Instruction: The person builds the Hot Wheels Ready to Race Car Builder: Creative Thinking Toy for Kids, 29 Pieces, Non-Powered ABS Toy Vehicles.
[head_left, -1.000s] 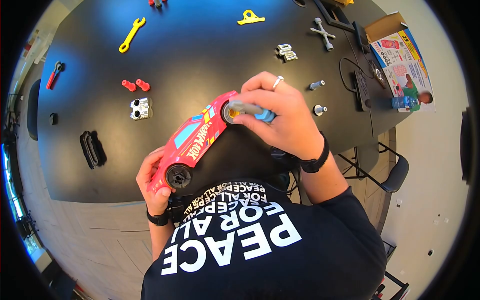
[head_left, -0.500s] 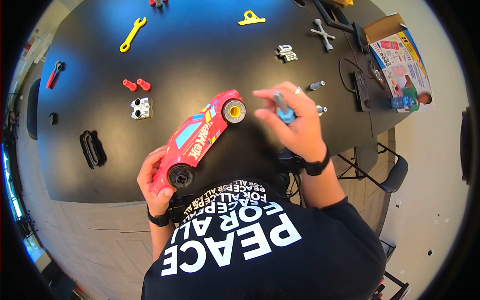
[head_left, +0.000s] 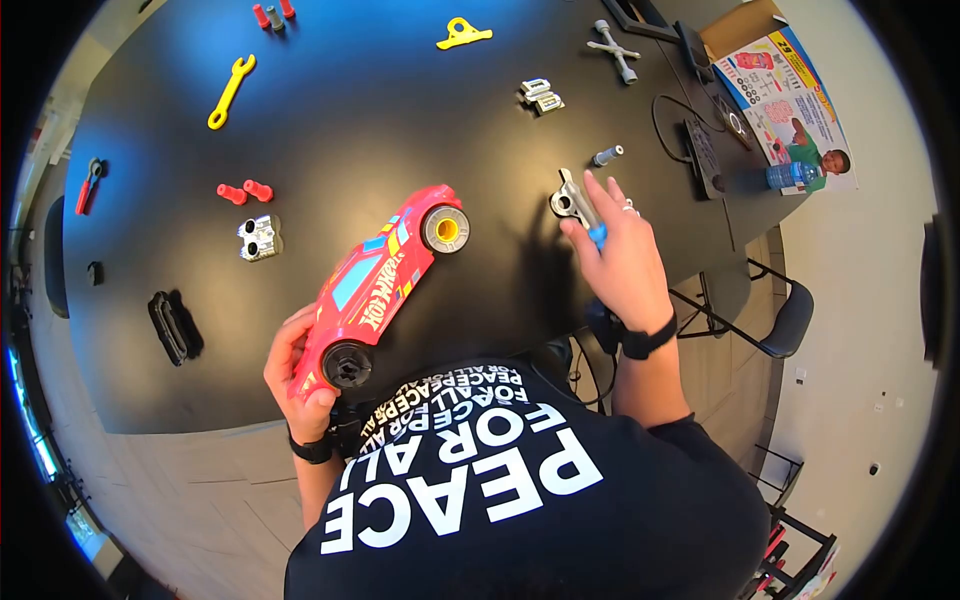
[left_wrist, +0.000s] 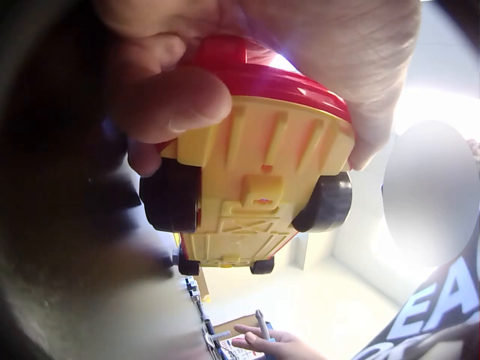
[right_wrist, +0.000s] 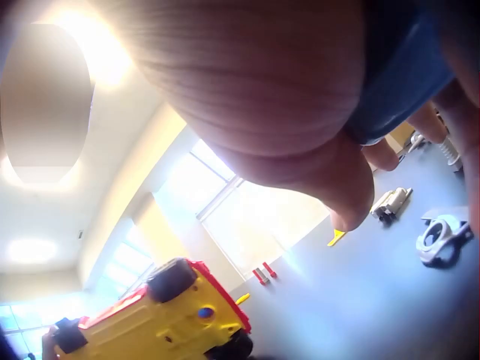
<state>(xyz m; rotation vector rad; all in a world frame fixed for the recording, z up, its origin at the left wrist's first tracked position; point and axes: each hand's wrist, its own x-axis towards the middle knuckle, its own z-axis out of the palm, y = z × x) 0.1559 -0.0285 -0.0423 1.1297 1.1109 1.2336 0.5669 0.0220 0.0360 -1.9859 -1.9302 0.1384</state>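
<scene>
At the far left of the dark, smooth table lie a red-handled tool (head_left: 89, 187) and an oblong black piece (head_left: 172, 328), then an open-ended yellow wrench (head_left: 230, 92), two stubby red pegs (head_left: 245, 191) and a shiny silver twin-ringed block (head_left: 260, 238). The left hand (head_left: 297, 375) has its fingers and thumb wrapped round the rear of a glossy red plastic car (head_left: 375, 280), held tilted above the table's near edge, its ribbed yellow underside showing in the left wrist view. Right of it, the right hand (head_left: 630, 255) holds a blue-handled tool (head_left: 597, 234) with a grey shaft, some fingers extended, others hidden. A grey ringed part (head_left: 563, 204) lies near its fingertips; farther right are a grey cross-shaped wrench (head_left: 615, 52) and a clear bottle (head_left: 791, 176).
</scene>
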